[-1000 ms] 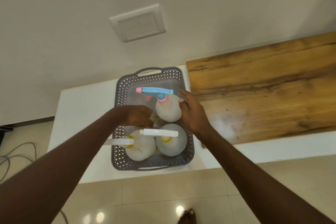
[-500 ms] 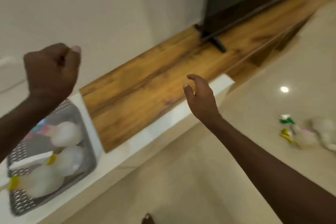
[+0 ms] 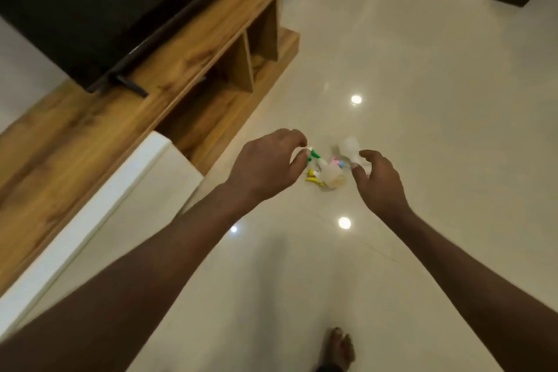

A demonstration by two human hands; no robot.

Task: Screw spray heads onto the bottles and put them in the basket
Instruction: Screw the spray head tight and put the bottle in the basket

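left hand [image 3: 265, 164] empty, fingers loosely curled; right hand [image 3: 376, 183] empty, fingers spread | both extended toward bottles [image 3: 332, 177] and spray heads [image 3: 314, 180] lying loose on floor [image 3: 422, 100], likely for next pickup

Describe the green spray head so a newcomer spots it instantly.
Start at the wooden TV unit, then look right to the small pile of bottles and spray heads on the glossy floor. The green spray head is at the pile's left edge, beside the left hand, above a yellow one.

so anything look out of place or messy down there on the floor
Yes: a small heap of bottles and loose spray heads lies on the shiny floor tiles rather than on the wooden unit. One bottle sits slightly apart. Both hands are empty. Blur hides finer detail.
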